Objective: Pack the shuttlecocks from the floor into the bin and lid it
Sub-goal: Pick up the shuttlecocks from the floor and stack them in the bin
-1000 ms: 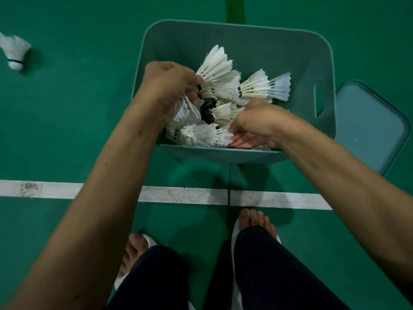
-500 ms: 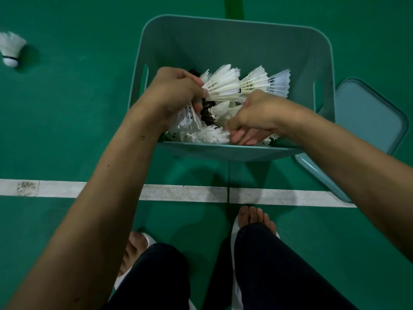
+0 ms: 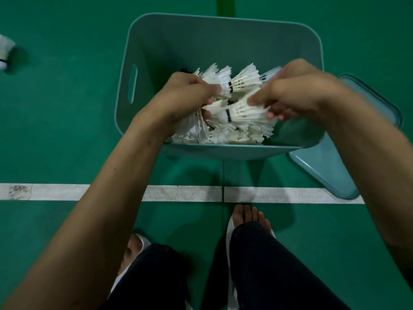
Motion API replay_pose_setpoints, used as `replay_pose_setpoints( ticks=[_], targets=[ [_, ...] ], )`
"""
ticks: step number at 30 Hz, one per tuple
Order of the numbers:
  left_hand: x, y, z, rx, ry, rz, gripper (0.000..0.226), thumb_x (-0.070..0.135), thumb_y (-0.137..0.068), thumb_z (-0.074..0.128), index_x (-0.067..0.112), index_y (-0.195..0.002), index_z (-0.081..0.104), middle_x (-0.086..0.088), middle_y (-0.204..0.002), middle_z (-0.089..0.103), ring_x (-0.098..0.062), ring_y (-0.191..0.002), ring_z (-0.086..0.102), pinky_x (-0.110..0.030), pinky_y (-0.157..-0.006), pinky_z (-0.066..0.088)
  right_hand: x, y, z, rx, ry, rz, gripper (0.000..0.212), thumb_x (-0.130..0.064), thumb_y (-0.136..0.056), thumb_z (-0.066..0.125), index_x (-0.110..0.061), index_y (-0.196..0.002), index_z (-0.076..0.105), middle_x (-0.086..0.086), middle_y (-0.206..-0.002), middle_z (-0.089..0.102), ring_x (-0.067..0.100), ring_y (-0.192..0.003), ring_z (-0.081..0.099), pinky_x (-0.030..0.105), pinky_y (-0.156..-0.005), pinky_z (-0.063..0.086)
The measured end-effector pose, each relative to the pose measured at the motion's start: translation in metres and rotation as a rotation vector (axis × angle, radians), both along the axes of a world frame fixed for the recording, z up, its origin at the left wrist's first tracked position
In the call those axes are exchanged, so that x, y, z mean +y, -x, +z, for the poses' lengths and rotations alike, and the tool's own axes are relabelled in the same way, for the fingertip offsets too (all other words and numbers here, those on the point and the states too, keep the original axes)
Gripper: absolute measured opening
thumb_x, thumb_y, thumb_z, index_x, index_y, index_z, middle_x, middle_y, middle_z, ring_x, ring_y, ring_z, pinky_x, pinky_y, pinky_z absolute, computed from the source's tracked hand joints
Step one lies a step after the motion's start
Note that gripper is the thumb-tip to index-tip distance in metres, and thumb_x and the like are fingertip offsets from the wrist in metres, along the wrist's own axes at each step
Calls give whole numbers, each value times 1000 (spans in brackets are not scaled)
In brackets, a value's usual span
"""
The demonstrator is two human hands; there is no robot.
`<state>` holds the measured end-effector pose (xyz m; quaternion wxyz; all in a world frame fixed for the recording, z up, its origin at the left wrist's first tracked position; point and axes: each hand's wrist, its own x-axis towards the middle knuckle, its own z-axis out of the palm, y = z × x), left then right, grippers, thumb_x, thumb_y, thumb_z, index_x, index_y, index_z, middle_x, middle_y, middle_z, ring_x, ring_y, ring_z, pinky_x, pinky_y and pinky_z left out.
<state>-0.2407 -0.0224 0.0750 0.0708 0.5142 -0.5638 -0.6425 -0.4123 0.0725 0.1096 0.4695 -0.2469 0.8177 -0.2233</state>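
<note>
— What is on your feed in the bin?
— I see the teal bin in the upper middle of the frame, with a heap of white shuttlecocks against its near wall. Both hands sit over the heap and block much of it from me.
— How do the hands stand?
— The left hand has its fingers curled round a bunch of feathers at the heap's left side. The right hand, blurred, has thumb and fingers closed on the skirt of a single shuttlecock, cork pointing left.
— Anything outside the bin?
— I count one loose shuttlecock on the green floor at the far upper left edge, well apart from the bin. The lid lies flat just beside the bin at the right, partly hidden by the right forearm, its lower corner over the white line. At the bottom are dark trouser legs and two feet in white sandals, just below that line
</note>
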Motion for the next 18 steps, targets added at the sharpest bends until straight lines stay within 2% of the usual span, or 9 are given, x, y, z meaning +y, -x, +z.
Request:
replay_pose_setpoints(
  ticks=[3, 6, 7, 9, 10, 12, 16, 18],
  targets=[
    [-5, 2, 2, 51, -63, 184, 15, 4, -98, 50, -1, -99, 64, -16, -95, 62, -17, -59, 56, -23, -52, 51, 8, 1, 1, 110, -146, 131, 19, -5, -88, 75, 8, -98, 68, 4, -43, 64, 11, -32, 58, 17, -35, 46],
    [-6, 3, 5, 89, -109, 169, 30, -10, -73, 39, 2, -86, 63, -13, -85, 58, -20, -65, 57, -23, -54, 47, 5, -12, -7, 101, -202, 178, 19, -2, -88, 72, 11, -99, 64, 16, -61, 70, 19, -40, 66, 24, -39, 54],
    [-5, 4, 6, 66, -83, 142, 35, -12, -68, 35, 3, -85, 63, -13, -84, 57, -18, -65, 55, -21, -50, 44, 4, -16, -11, 90, -201, 182, 19, -2, -88, 71, 12, -99, 64, 20, -68, 71, 23, -46, 69, 28, -44, 59],
    [-4, 5, 6, 6, -18, 107, 39, -15, -75, 31, 5, -84, 63, -14, -84, 58, -15, -58, 48, -18, -42, 34, 3, -24, -19, 74, -188, 194, 18, -3, -87, 70, 12, -97, 66, 22, -76, 73, 29, -60, 74, 38, -60, 65],
    [-4, 5, 5, -10, -2, 104, 36, -15, -80, 33, 6, -84, 62, -15, -85, 58, -15, -61, 47, -19, -43, 33, 2, -27, -24, 64, -181, 196, 18, -4, -87, 70, 11, -96, 67, 21, -76, 74, 29, -64, 74, 40, -67, 65],
    [-3, 4, 3, -20, -3, 113, 27, -14, -85, 42, 6, -81, 60, -12, -88, 57, -16, -70, 49, -23, -50, 38, 1, -30, -32, 14, -163, 162, 16, -5, -88, 72, 9, -96, 68, 18, -76, 73, 26, -64, 72, 37, -70, 63],
    [-6, -3, -1, 16, -59, 195, 26, -20, -81, 61, 6, -85, 65, -8, -94, 63, -19, -85, 64, -23, -62, 58, 5, -21, -41, -180, -143, 5, 15, -1, -90, 73, 7, -99, 64, 17, -76, 69, 22, -58, 70, 28, -57, 62],
    [-7, -6, 0, 53, -72, 238, 28, -15, -75, 75, 6, -92, 71, -9, -96, 71, -20, -87, 72, -23, -70, 61, 7, -20, -42, -217, -147, -8, 19, -2, -89, 74, 9, -103, 66, 15, -75, 70, 18, -53, 68, 24, -49, 59]
  ],
)
